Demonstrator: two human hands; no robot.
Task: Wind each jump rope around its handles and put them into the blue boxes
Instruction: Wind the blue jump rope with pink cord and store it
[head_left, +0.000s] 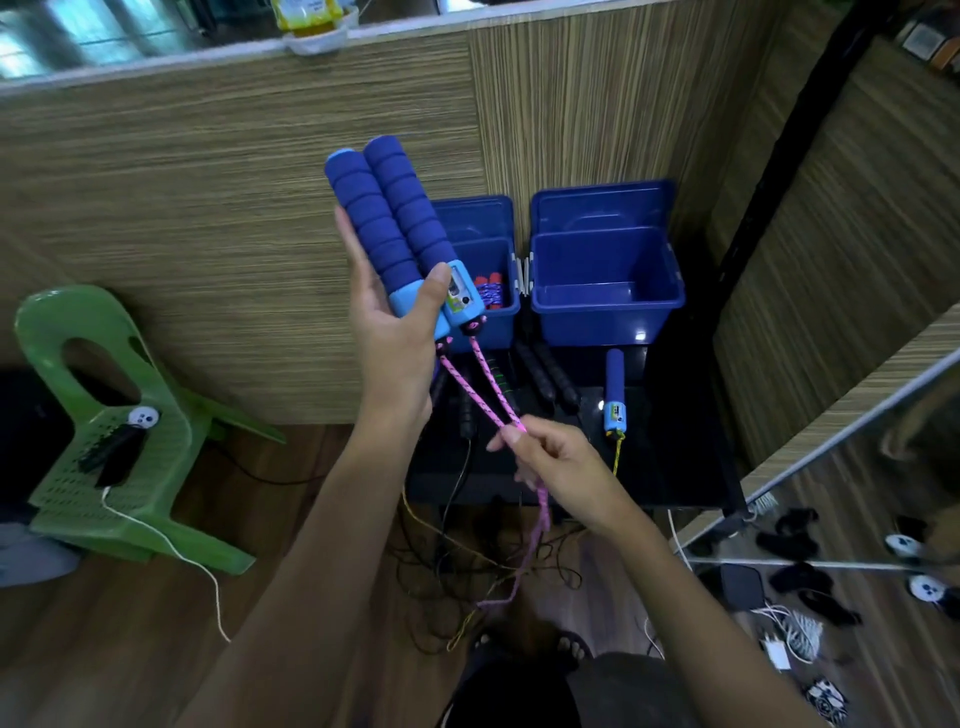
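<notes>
Two blue foam handles (387, 228) lie side by side in the left hand (395, 322), raised well above the desk (675, 467) and tilted up and to the left. The palm faces up, the fingers run under the handles and the thumb presses across their light-blue lower ends. One handle carries a small counter window with buttons; any writing on it is too small to read. The pink rope (480, 395) leaves both handle ends as two strands that meet at the right hand (550, 460), which pinches them together between thumb and curled fingers, just above the front of the desk. Below that hand the rope hangs off the desk edge to the wooden floor, where it runs among thin black and yellow cords.

At the back of the dark desk stand two blue boxes, lids tipped up against the striped wall panel. The left box (493, 291), partly hidden by the raised handles, holds a wound rope with red handles (488, 288). The right box (605, 296) shows only its bare bottom. In front of it lies another blue handle with a yellow rope (614, 395), and black handles (550, 376) lie beside it toward the middle. A green plastic chair (114, 426) stands well to the left on the floor.
</notes>
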